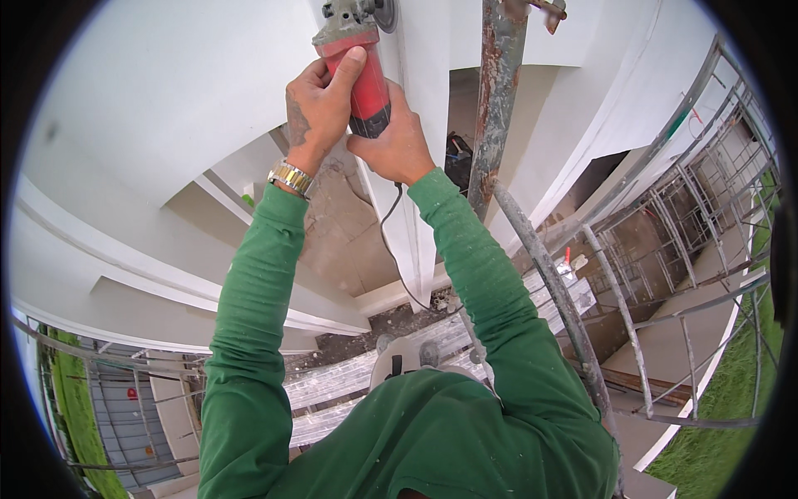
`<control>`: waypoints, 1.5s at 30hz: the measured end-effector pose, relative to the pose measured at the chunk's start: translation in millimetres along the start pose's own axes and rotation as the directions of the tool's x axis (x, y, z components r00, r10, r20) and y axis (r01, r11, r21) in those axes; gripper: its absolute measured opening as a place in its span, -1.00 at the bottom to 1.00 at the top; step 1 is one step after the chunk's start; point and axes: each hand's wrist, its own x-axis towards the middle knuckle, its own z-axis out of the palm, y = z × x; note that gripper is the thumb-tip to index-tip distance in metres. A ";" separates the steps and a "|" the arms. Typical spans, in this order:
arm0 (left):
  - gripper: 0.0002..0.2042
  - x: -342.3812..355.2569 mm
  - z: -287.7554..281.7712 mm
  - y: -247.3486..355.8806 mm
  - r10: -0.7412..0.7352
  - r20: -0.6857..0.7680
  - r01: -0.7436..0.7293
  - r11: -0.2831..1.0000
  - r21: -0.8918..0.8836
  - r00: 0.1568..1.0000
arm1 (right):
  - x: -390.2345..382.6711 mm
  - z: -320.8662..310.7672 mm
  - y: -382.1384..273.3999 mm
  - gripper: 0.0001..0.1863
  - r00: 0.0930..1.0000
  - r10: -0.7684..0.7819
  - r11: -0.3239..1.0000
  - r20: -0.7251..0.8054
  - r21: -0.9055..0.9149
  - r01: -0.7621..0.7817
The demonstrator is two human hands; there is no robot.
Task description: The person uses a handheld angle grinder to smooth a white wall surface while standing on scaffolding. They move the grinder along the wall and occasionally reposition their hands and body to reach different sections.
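Note:
My left hand (322, 112) grips the red body of a dusty angle grinder (353, 58) near its grey head, thumb lying along the top. My right hand (389, 141) is wrapped around the lower red and dark rear end. The grinder's disc (383, 15) is at the top of the view, against or close to a white concrete pillar (408, 50); whether it touches cannot be told. A dark cord (384, 233) hangs from the tool and runs down past the pillar.
A weathered vertical steel pole (490, 100) stands just right of my hands. Curved scaffold tubes (632, 324) surround the right side. Below me are whitish planks (324, 391). White curved walls (116, 166) rise left, with a paved floor (341, 233) far below and grass (706, 449) at lower right.

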 end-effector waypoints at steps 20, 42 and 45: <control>-0.39 -15.6 4.1 -4.1 -0.044 -0.015 0.045 0.997 0.056 0.999 | -12.6 1.8 13.5 -0.07 1.000 0.024 1.000 0.019 0.013 -0.024; -0.40 -29.3 5.4 -19.8 -0.060 0.012 0.060 0.998 -0.005 0.998 | -26.3 3.1 25.5 -0.06 0.998 0.055 0.998 0.036 0.006 -0.056; -0.41 -27.4 5.9 -20.0 -0.060 0.018 0.060 0.998 -0.006 0.998 | -23.6 2.4 27.7 -0.07 0.998 0.054 0.998 0.032 -0.009 -0.054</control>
